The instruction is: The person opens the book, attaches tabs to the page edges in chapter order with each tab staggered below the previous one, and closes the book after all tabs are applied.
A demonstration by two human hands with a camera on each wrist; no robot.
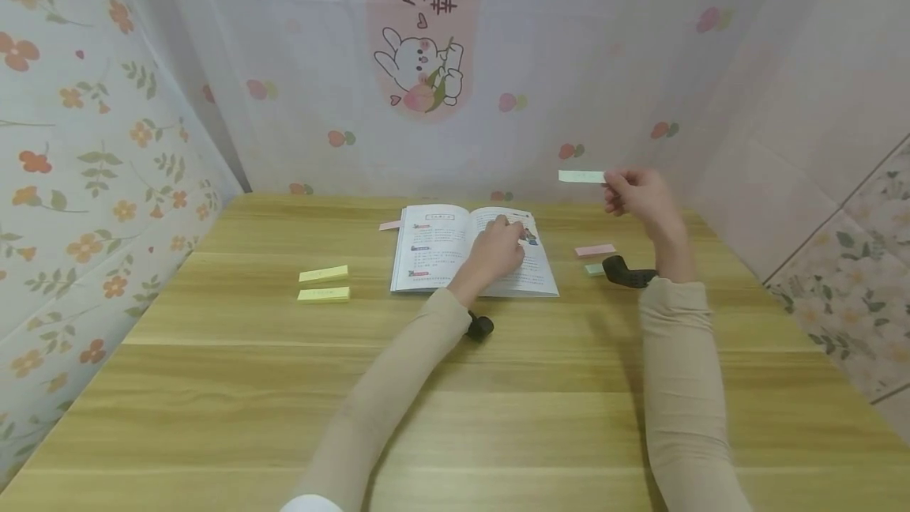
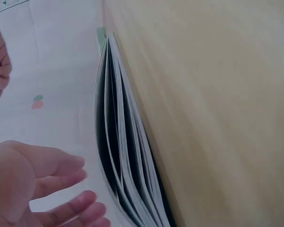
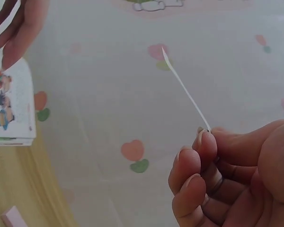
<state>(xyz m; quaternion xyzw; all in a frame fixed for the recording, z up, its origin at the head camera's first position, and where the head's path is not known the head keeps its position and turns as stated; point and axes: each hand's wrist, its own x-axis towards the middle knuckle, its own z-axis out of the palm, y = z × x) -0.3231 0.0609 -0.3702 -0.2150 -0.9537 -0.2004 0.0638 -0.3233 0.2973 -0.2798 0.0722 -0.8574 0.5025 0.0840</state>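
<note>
In the head view, the right hand at upper right pinches a pale strip, while the left hand, fingers loosely spread, is over the open book at centre; 2 yellow pads lie at left. In the left wrist view, the left hand's relaxed fingers are at lower left, the book's page edges mid-frame. In the right wrist view, the strip slants edge-on near centre, thumb and fingertips gripping its lower end at lower right.
</note>
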